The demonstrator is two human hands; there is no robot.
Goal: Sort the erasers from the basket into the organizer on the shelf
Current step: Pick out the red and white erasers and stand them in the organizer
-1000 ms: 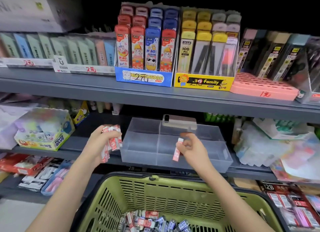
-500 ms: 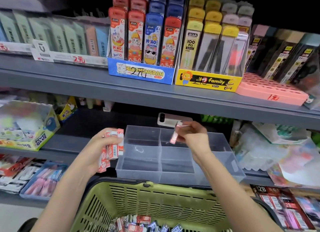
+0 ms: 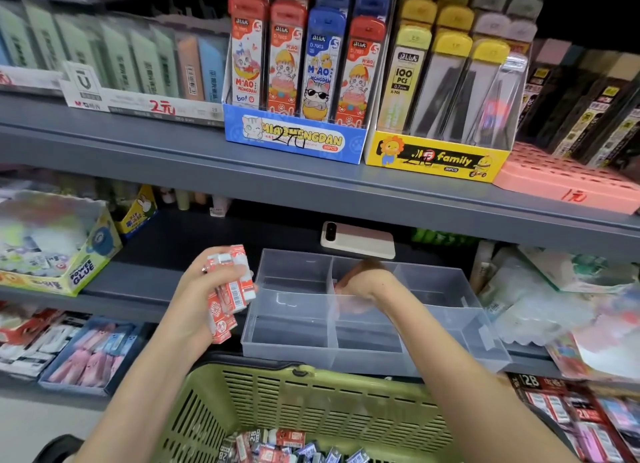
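Left hand: at 8 o'clock, the left hand (image 3: 204, 296) curls its fingers round a fistful of red-and-white erasers (image 3: 230, 291). Barcodes show on them, but the other print is too small to read.
Right hand: just below centre, the right hand (image 3: 363, 279) bends at the wrist over the back middle compartment of the organizer. Its fingertips are blurred, so it is unclear whether they pinch anything.
Organizer: a clear plastic organizer (image 3: 450, 327) with several compartments sits at 5 o'clock on the lower shelf (image 3: 138, 282).
Basket: a green basket (image 3: 311, 393) at 6 o'clock is cut off by the bottom edge. It holds loose erasers (image 3: 277, 445), some marked "2B".
Writing, 12 o'clock: a blue display box (image 3: 294, 138) reads "MIAOMENGDAN", partly covered by a handwritten price.
Writing, 1 o'clock: a yellow display box (image 3: 436, 157) reads "family". The packs in it read "100 PCS".
Writing, 9 o'clock: a glue box (image 3: 81, 272) reads "POWER GLUE".
Writing, 10 o'clock: a price label (image 3: 162, 106) reads "2元".
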